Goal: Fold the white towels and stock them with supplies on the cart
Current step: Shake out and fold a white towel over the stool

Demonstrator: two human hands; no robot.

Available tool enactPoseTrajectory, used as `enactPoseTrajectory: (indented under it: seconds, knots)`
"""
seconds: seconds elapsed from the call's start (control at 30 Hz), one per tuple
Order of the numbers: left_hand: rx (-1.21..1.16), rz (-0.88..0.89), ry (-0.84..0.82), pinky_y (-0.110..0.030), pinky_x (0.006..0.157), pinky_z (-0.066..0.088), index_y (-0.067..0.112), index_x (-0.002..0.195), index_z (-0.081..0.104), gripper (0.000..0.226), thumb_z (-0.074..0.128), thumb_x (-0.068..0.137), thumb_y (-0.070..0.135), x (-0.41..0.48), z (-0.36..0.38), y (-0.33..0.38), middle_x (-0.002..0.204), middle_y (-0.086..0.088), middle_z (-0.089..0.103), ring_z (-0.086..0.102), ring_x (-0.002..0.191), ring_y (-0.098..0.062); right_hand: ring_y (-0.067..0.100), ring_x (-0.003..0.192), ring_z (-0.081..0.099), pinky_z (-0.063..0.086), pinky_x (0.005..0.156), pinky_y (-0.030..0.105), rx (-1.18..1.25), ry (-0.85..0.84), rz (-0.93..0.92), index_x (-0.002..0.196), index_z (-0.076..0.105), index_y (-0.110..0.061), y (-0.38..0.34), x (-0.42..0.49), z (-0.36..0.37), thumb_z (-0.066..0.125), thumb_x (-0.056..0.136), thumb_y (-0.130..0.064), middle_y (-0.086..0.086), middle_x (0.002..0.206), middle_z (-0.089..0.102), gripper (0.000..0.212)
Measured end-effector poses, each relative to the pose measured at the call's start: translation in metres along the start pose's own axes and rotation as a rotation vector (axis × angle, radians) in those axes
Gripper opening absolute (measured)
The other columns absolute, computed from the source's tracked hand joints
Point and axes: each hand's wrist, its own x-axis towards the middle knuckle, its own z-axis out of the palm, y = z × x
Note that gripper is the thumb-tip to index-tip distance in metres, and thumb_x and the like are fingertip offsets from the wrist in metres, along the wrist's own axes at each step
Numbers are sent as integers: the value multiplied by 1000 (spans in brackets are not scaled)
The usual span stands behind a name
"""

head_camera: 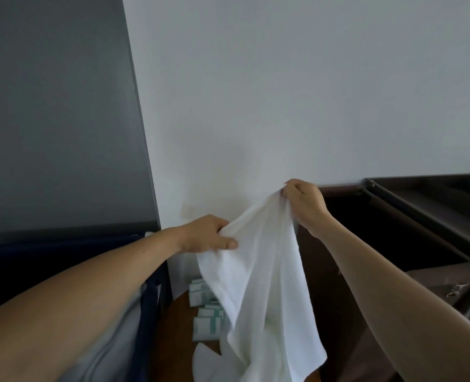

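A white towel (264, 285) hangs in the air in front of the white wall, held up by both hands along its top edge. My left hand (206, 235) grips the lower left part of that edge, thumb on the front. My right hand (302, 201) pinches the higher right corner. The towel drapes down over a round brown table (173, 326). Several white packets with teal bands (203, 321) lie on that table, partly hidden behind the towel. More white cloth (206, 362) lies on the table below.
A dark metal cart (432, 216) with rails stands at the right against the wall. A dark blue fabric bin (151, 293) with pale cloth inside sits at the left. A grey panel (57, 106) fills the upper left.
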Motion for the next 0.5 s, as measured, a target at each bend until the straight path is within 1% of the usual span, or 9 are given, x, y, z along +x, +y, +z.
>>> enactPoseTrajectory:
  seconds: [0.07,0.1,0.17,0.23,0.3,0.37,0.43,0.47,0.5]
  knots:
    - [-7,-35,40,-34,89,57,8,109,69,34,72,89,36,-3,-4,-11,107,-7,71,69,94,-21,12,54,34,27,51,29,0,39,27,63,47,-12,5,1,-2,44,91,-13,-8,55,39,28]
    - [-43,-37,103,-33,84,56,3,105,69,37,72,89,36,-3,-8,-12,103,-9,71,68,90,-21,13,54,33,26,51,29,-12,42,43,60,44,-14,9,1,-2,44,92,-14,-8,54,38,32]
    - [-149,-26,241,-30,70,49,-4,92,66,40,73,88,35,-3,-18,-8,87,-9,65,61,77,-20,14,52,32,24,51,29,-59,29,64,56,37,-17,17,1,1,45,94,-16,-7,53,35,38]
    - [-244,5,306,-22,56,43,5,77,62,33,74,87,33,-3,-26,2,72,-2,58,54,64,-14,15,53,32,24,53,29,-98,2,81,57,36,-16,25,1,5,46,96,-21,-4,54,35,40]
    - [-277,51,352,-17,50,35,12,71,58,31,75,87,32,-1,-29,13,64,1,50,45,57,-11,17,54,35,27,54,30,-127,-67,87,59,37,-14,28,-1,9,49,98,-29,-1,56,37,43]
    - [-215,82,409,-20,53,33,9,76,58,29,73,88,31,3,-26,23,67,-1,48,41,59,-13,19,57,40,31,56,30,-134,-149,85,64,45,-7,27,-3,14,53,98,-35,4,61,41,44]
    - [-54,82,429,-22,58,40,10,85,58,25,72,87,31,7,-21,28,76,1,56,50,65,-12,21,62,45,34,60,32,-106,-191,54,77,53,7,22,-5,19,56,97,-36,12,66,45,48]
    - [-2,66,387,-23,64,45,14,97,59,27,74,84,33,8,-17,31,87,5,61,57,74,-11,21,63,46,35,60,32,-94,-192,21,84,56,9,18,-6,19,56,97,-37,15,67,47,48]
    - [14,44,314,-22,71,48,20,110,57,40,78,81,38,9,-12,32,101,9,62,61,87,-10,20,64,48,37,60,32,-82,-197,-18,88,59,8,12,-6,19,57,97,-37,17,68,49,46]
